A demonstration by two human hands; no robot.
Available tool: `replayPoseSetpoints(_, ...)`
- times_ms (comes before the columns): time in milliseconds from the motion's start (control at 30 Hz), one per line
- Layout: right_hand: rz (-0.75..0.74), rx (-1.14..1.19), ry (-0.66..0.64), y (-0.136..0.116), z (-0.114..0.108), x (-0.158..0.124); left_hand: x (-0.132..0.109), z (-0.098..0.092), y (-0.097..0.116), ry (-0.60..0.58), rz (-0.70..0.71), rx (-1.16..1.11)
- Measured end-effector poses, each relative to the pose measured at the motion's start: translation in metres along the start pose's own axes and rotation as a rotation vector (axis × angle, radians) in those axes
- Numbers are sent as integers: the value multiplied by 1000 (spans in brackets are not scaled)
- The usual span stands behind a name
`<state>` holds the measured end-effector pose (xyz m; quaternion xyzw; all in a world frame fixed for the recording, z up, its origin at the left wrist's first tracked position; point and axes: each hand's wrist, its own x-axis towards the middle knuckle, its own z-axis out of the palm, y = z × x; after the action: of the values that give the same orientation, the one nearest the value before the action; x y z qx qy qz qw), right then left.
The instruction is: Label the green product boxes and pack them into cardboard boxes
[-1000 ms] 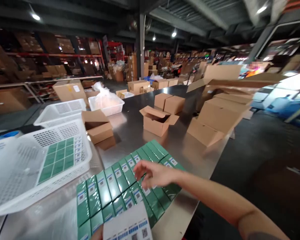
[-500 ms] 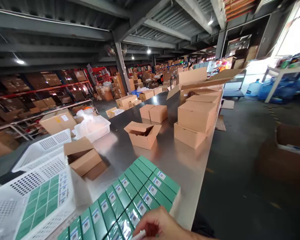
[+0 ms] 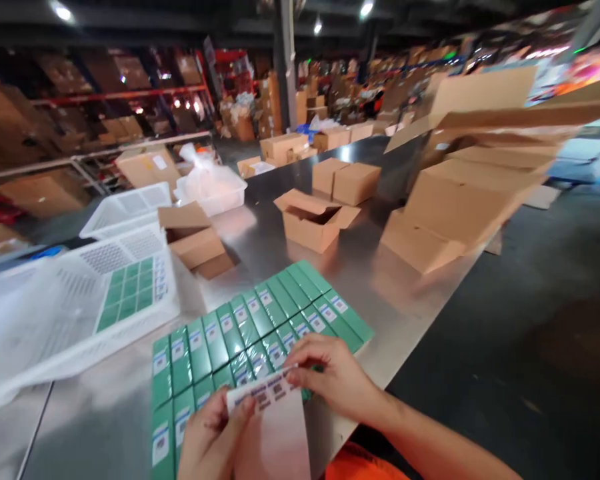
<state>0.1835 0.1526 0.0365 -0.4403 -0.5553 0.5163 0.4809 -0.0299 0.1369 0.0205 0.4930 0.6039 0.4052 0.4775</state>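
My left hand (image 3: 213,437) grips a white sheet of printed labels (image 3: 273,427) from its left side, low in the view. My right hand (image 3: 330,377) pinches the sheet's top right corner, fingers closed on it. Just beyond both hands, rows of small green boxes (image 3: 253,327) with white stickers lie side by side on the shiny steel table (image 3: 290,267). The sheet covers part of the nearest boxes.
A white plastic basket (image 3: 75,313) holding more green boxes stands at left, with other white baskets (image 3: 125,207) behind. An open cardboard carton (image 3: 313,223) and a tilted one (image 3: 195,243) sit mid-table. Stacked cartons (image 3: 460,200) line the right edge; dark floor lies beyond.
My view swung up and back down. My right hand left the green boxes and now pinches the label sheet, which my left hand has raised into view.
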Motion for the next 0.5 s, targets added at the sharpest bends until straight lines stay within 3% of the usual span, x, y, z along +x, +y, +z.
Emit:
replayPoseSetpoints(200, 168, 88, -16, 2, 9, 21, 3, -8, 4, 10, -30, -97)
replayPoseSetpoints(400, -129, -182, -100, -16, -1, 27, 7, -8, -5, -18, -60, -63)
replayPoseSetpoints(500, -150, -151, -75, -27, -17, 44, 8, -6, -5, -61, -71, -59)
